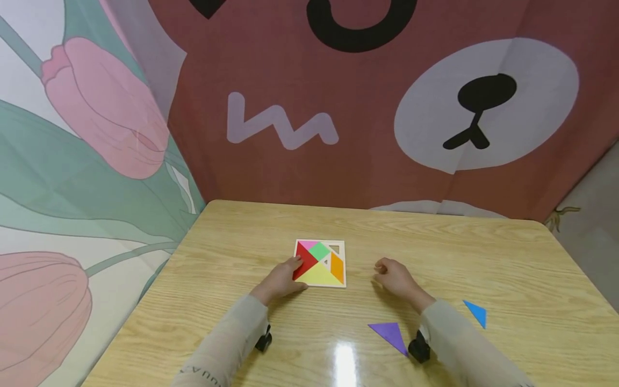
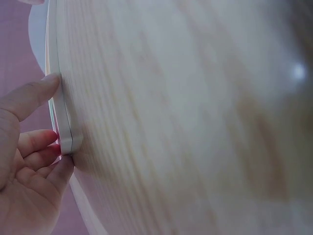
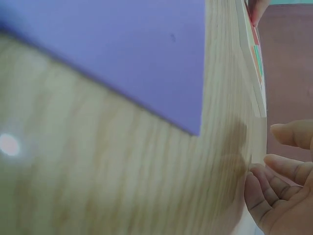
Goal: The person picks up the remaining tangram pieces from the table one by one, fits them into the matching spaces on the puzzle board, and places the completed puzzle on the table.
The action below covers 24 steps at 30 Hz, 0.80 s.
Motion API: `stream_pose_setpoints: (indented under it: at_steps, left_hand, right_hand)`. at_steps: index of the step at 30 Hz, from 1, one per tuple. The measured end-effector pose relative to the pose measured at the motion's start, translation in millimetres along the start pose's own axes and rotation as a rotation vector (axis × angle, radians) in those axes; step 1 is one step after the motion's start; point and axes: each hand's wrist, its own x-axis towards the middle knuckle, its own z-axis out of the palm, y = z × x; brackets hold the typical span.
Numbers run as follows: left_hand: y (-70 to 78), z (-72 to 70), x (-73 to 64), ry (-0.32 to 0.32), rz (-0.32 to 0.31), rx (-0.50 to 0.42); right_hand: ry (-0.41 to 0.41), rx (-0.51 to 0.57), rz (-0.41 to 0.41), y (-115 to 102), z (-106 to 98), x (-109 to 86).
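Note:
A square tangram board (image 1: pixel 321 285) with a pale frame lies on the table, holding red, yellow, green, pink and orange pieces. Two bare spots show in it, at the upper right corner and right of the middle. My left hand (image 1: pixel 282 277) grips its near left corner, with the thumb along the front edge and fingertips on the red triangle (image 1: pixel 307 260). To the right of the board, my right hand (image 1: pixel 395 276) hovers low over the table, fingers loosely bent and nothing in them. A purple triangle (image 1: pixel 390 335) lies by the right wrist, large in the right wrist view.
A blue triangle (image 1: pixel 477 313) lies to the right of the right forearm. The wood-grain table (image 1: pixel 242 231) ends at the back against a hanging cloth (image 1: pixel 290 172) with a printed bear face. A tulip-patterned cloth (image 1: pixel 111 107) hangs on the left.

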Motion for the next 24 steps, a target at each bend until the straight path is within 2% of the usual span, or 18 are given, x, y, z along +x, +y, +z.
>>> stream_pose_setpoints:
  at_steps: [17,24]
  left_hand:
    - [-1.7,0.5,1.6,0.005,0.008,-0.006]
    - [0.6,-0.6,1.7,-0.007,-0.017,-0.015]
  right_hand:
    - [-0.009,0.011,0.071,15,-14,-21.5]
    - [-0.009,-0.024,0.052,20,-23,-29.3]
